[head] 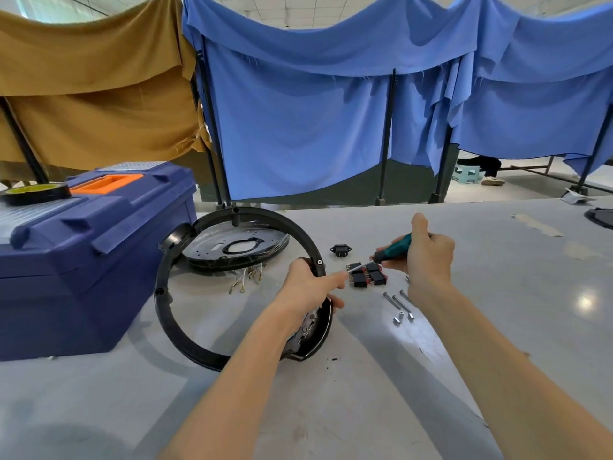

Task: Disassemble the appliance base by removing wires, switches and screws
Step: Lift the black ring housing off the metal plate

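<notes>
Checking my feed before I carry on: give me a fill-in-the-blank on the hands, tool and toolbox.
The left hand grips a ring coloured ____.
The right hand holds a ____ by its teal handle.
The toolbox left of the ring is ____.
Missing words: black; screwdriver; blue.

A pale grey surface (pixel 497 247) filled the foreground, with a bright glare spot (pixel 585 302) at its right. Behind it, blue cloth (pixel 298 127) hung in folds over black poles (pixel 386 137), and brown cloth (pixel 93 94) hung at the left. Under the blue cloth's hem showed a light floor (pixel 530 187) and a pale green stool (pixel 466 174). A tiled ceiling (pixel 298 8) showed above.
</notes>
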`<state>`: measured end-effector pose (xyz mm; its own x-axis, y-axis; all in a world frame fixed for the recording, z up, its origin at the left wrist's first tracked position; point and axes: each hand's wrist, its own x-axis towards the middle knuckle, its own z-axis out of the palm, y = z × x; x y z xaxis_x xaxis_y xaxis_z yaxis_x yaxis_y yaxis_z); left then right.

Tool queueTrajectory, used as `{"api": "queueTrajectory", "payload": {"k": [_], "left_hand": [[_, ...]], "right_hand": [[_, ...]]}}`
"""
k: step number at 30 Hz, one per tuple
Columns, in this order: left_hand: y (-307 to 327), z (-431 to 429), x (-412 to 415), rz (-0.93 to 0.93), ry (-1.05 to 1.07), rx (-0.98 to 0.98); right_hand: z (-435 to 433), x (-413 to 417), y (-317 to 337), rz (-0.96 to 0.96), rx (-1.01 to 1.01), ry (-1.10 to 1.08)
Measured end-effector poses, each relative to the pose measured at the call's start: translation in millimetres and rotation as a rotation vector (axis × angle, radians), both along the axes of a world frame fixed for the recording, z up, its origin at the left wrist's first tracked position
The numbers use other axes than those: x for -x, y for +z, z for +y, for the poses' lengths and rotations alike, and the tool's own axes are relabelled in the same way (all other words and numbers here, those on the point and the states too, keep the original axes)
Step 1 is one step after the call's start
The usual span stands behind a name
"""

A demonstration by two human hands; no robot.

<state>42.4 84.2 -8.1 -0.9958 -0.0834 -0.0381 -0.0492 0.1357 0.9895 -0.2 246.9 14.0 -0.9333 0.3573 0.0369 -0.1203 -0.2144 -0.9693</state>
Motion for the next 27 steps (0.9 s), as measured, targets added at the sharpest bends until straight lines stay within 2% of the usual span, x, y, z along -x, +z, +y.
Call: {"api": "queueTrajectory", "payload": {"k": [4,6,10,13,16,19,23,25,27], "left_hand": [[2.0,1.7,3.8,0.002,0.078,-0.05],[2.7,1.8,4.8,-0.003,0.09,-0.062],[1.0,1.3,6.7,-0.016,0.099,-0.057],[-0.7,0.4,8.3,-0.028,0.11,-0.071],[-1.8,-0.6,9.6,-0.007,0.132,-0.03],[-3.9,-1.4,10.8,0.039,0.172,0.042],[-6.5,-1.3,12.2,0.051,0.218,0.096],[-6.3,-0.9,12.8,0.049,0.24,0.116],[-5.1,-1.4,12.9,0.037,0.274,0.141]], "right_hand": [[5.1,3.4,0.1,-0.108,0.064,0.076],[9.6,2.2,0.9,-0.14,0.014,0.144],[27.6,3.3,0.1,-0.007,-0.559,0.246],[37.4,0.4,8.4,0.033,-0.949,0.451],[33.2,-2.6,11.0,-0.046,-1.141,0.697],[27.5,-6.7,14.7,-0.069,-1.123,0.853],[30.3,-8.8,34.8,0.06,-1.002,0.709],[32.5,-13.0,46.1,0.089,-0.919,0.759],[32.1,-18.5,54.5,0.088,-0.927,0.823]]}}
